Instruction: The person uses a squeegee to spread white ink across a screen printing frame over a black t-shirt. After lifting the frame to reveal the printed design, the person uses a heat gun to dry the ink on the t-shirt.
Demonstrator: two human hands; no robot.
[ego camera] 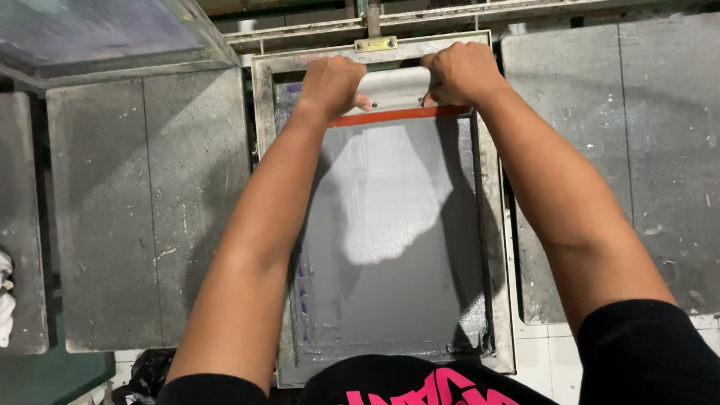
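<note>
**Both hands on the squeegee at the far end of the screen**

The left hand (331,84) and the right hand (459,71) are each wrapped tight around the pale wooden handle of a wide squeegee with an orange-red rubber blade (397,101). The fingers curl over the top of the grip, the left at one end and the right at the other, with a bare stretch of handle between them. The squeegee sits at the far end of the grey metal-framed printing screen (262,105), just below the brass hinge clamp (375,43), its blade edge down on the mesh.

By its look, the handle is stiff and light, and it gives a firm hold — the rubber strip beneath should flex a little under pressure. The two-handed grip near the ends seems the right place to take it, since that would spread the load evenly across the blade. The wet grey ink (397,247) covering the mesh, with a paler patch in the middle, looks slick, so the blade should glide rather than drag. The mesh itself is probably taut but delicate — easily marked by a tilted corner.

Dark, scuffed flat platens (150,202) lie to either side of the screen, and a white bundle of cloth (6,300) shows at the left edge.
</note>
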